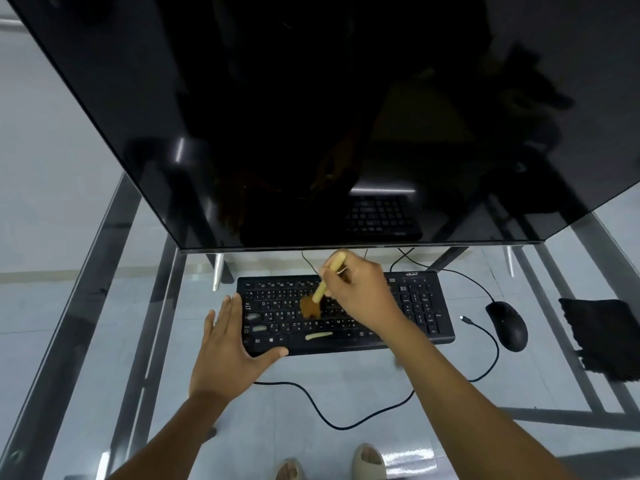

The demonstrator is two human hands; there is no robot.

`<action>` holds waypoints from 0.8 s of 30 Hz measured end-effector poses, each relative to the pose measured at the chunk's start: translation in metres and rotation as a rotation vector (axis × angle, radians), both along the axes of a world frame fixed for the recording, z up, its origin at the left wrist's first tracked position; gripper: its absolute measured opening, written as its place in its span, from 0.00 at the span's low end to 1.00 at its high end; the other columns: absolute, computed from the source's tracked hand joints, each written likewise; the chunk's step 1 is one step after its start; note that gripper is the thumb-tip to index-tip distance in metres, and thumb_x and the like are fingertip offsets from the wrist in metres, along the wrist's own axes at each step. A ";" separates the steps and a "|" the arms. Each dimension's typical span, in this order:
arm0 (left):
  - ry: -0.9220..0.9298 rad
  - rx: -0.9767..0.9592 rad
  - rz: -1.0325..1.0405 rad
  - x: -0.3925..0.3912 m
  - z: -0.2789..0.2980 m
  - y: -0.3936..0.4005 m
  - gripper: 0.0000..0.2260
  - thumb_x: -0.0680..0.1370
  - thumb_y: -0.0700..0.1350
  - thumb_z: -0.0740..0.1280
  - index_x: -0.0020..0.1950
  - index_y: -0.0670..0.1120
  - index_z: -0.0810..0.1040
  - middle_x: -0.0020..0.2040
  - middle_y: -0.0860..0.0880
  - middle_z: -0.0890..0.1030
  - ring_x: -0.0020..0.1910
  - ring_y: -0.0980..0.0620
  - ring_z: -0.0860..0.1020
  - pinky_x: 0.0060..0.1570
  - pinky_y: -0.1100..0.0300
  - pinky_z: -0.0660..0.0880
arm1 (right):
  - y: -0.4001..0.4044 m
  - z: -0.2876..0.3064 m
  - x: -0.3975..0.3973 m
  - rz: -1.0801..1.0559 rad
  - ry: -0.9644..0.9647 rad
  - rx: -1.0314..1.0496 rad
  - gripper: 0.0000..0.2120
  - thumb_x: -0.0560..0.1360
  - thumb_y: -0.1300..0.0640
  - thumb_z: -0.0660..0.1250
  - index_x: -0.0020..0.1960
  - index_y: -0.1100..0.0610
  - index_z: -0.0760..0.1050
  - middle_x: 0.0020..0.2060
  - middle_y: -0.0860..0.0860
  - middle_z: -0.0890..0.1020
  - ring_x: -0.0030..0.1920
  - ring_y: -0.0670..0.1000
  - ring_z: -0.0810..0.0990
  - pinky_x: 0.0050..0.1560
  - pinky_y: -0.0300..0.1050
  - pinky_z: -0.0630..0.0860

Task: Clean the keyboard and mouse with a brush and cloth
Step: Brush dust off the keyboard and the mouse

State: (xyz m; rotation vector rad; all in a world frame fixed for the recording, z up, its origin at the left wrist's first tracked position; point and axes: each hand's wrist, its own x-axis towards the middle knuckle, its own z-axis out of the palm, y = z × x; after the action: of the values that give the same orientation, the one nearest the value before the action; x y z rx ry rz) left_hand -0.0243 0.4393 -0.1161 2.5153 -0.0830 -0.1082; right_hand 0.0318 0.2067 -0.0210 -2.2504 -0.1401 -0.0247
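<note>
A black keyboard [426, 306] lies on a glass desk under the monitor. My right hand [360, 292] grips a brush [323, 289] with a pale handle, and its brown bristles press on the middle keys. My left hand [228, 344] clasps the keyboard's front left corner, thumb along the front edge and fingers up the left side. A black mouse [507, 325] rests to the right of the keyboard. Further right lies a dark cloth [602, 337]. Some keys and the space bar show pale smudges.
A large dark monitor [311, 116] overhangs the back of the keyboard, close above the brush handle. Black cables [332, 422] loop over the glass desk [363, 382] in front of the keyboard. The desk's metal frame [86, 289] runs along the left. My feet show through the glass below.
</note>
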 end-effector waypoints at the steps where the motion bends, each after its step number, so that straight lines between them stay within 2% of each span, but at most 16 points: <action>1: -0.003 0.005 0.001 -0.001 0.001 0.000 0.55 0.64 0.77 0.61 0.79 0.47 0.47 0.79 0.50 0.53 0.70 0.70 0.32 0.74 0.57 0.37 | -0.002 -0.002 -0.001 0.041 -0.004 -0.094 0.06 0.79 0.57 0.66 0.44 0.58 0.76 0.35 0.48 0.83 0.33 0.45 0.80 0.33 0.40 0.76; 3: -0.007 0.015 -0.002 -0.001 0.001 0.000 0.54 0.64 0.76 0.62 0.79 0.47 0.46 0.79 0.49 0.53 0.70 0.71 0.32 0.75 0.55 0.39 | -0.008 -0.003 -0.001 0.011 -0.103 -0.166 0.05 0.79 0.56 0.65 0.47 0.56 0.77 0.41 0.50 0.81 0.37 0.46 0.79 0.38 0.42 0.77; 5: -0.004 0.012 0.005 -0.002 0.003 -0.001 0.54 0.64 0.76 0.62 0.79 0.48 0.46 0.79 0.48 0.54 0.70 0.71 0.32 0.75 0.55 0.39 | -0.013 0.001 -0.001 -0.067 -0.158 -0.077 0.06 0.79 0.56 0.64 0.46 0.57 0.77 0.41 0.48 0.81 0.38 0.48 0.80 0.39 0.43 0.78; 6: -0.002 0.012 0.011 -0.002 0.003 -0.002 0.54 0.63 0.76 0.61 0.79 0.47 0.46 0.79 0.48 0.54 0.70 0.71 0.31 0.75 0.55 0.39 | -0.015 0.004 -0.002 -0.089 -0.126 0.006 0.06 0.79 0.57 0.65 0.45 0.58 0.77 0.38 0.46 0.82 0.37 0.48 0.82 0.38 0.42 0.79; 8: 0.006 0.019 0.011 -0.002 0.004 -0.002 0.54 0.64 0.77 0.60 0.79 0.47 0.46 0.79 0.47 0.54 0.71 0.67 0.34 0.74 0.56 0.38 | -0.015 0.005 -0.006 -0.038 -0.006 0.028 0.06 0.78 0.58 0.67 0.44 0.59 0.76 0.31 0.44 0.82 0.34 0.49 0.82 0.36 0.44 0.80; 10: 0.016 0.029 0.006 -0.002 0.003 0.000 0.54 0.64 0.77 0.60 0.79 0.47 0.46 0.79 0.47 0.55 0.74 0.63 0.39 0.75 0.55 0.38 | -0.017 0.000 -0.011 -0.017 -0.026 -0.074 0.06 0.78 0.57 0.66 0.43 0.58 0.76 0.35 0.46 0.82 0.34 0.48 0.80 0.38 0.46 0.80; 11: 0.023 0.032 0.005 -0.002 0.004 -0.001 0.54 0.64 0.77 0.59 0.79 0.47 0.46 0.79 0.47 0.55 0.74 0.63 0.39 0.75 0.55 0.39 | -0.020 -0.003 -0.013 -0.067 -0.091 -0.110 0.05 0.78 0.57 0.66 0.44 0.57 0.77 0.38 0.47 0.81 0.36 0.46 0.80 0.39 0.43 0.79; 13: 0.026 0.021 0.010 -0.002 0.005 -0.002 0.54 0.63 0.77 0.59 0.79 0.47 0.45 0.79 0.47 0.54 0.73 0.65 0.37 0.75 0.55 0.38 | -0.025 -0.002 -0.016 -0.184 -0.174 -0.042 0.04 0.78 0.59 0.66 0.45 0.57 0.77 0.40 0.47 0.82 0.37 0.43 0.80 0.39 0.35 0.77; 15: 0.015 -0.002 0.017 -0.003 0.008 -0.005 0.55 0.62 0.77 0.59 0.79 0.47 0.46 0.79 0.47 0.54 0.69 0.71 0.31 0.74 0.55 0.39 | -0.030 0.003 -0.018 -0.216 -0.072 0.070 0.04 0.79 0.59 0.66 0.45 0.57 0.77 0.35 0.45 0.84 0.37 0.47 0.82 0.37 0.38 0.78; 17: 0.005 -0.006 0.027 -0.004 0.011 -0.006 0.55 0.62 0.76 0.58 0.79 0.46 0.47 0.79 0.46 0.54 0.66 0.74 0.28 0.74 0.54 0.40 | -0.032 0.001 -0.021 -0.144 0.038 0.014 0.05 0.78 0.57 0.66 0.45 0.58 0.77 0.33 0.46 0.83 0.35 0.46 0.82 0.36 0.40 0.79; 19: 0.005 -0.005 0.026 -0.004 0.011 -0.006 0.55 0.62 0.77 0.59 0.79 0.46 0.47 0.79 0.46 0.54 0.68 0.72 0.31 0.74 0.54 0.40 | -0.035 -0.003 -0.021 -0.165 -0.050 -0.060 0.04 0.78 0.58 0.66 0.46 0.58 0.77 0.37 0.48 0.82 0.35 0.42 0.80 0.38 0.34 0.76; 21: 0.017 0.006 0.015 -0.003 0.010 -0.006 0.55 0.62 0.77 0.59 0.79 0.46 0.47 0.79 0.47 0.55 0.71 0.67 0.36 0.75 0.55 0.40 | -0.039 0.000 -0.019 -0.271 -0.168 -0.016 0.04 0.78 0.61 0.66 0.46 0.56 0.78 0.41 0.47 0.82 0.38 0.43 0.81 0.40 0.33 0.76; 22: 0.016 0.014 0.007 -0.003 0.008 -0.005 0.55 0.62 0.77 0.58 0.79 0.46 0.47 0.79 0.47 0.55 0.73 0.65 0.38 0.75 0.54 0.40 | -0.042 0.001 -0.019 -0.293 -0.175 0.039 0.05 0.78 0.61 0.66 0.45 0.55 0.78 0.39 0.46 0.83 0.39 0.44 0.82 0.40 0.34 0.77; 24: 0.012 0.034 -0.005 -0.003 0.006 -0.004 0.55 0.63 0.77 0.58 0.79 0.45 0.48 0.78 0.46 0.56 0.74 0.62 0.40 0.76 0.54 0.41 | -0.044 0.003 -0.020 -0.260 -0.018 0.115 0.05 0.78 0.60 0.65 0.44 0.55 0.77 0.33 0.44 0.83 0.38 0.45 0.83 0.41 0.40 0.80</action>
State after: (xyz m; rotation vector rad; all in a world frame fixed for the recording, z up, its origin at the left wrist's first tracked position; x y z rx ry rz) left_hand -0.0268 0.4358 -0.1099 2.5482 -0.0836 -0.1279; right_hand 0.0119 0.1626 -0.0178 -2.1400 0.1410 -0.1878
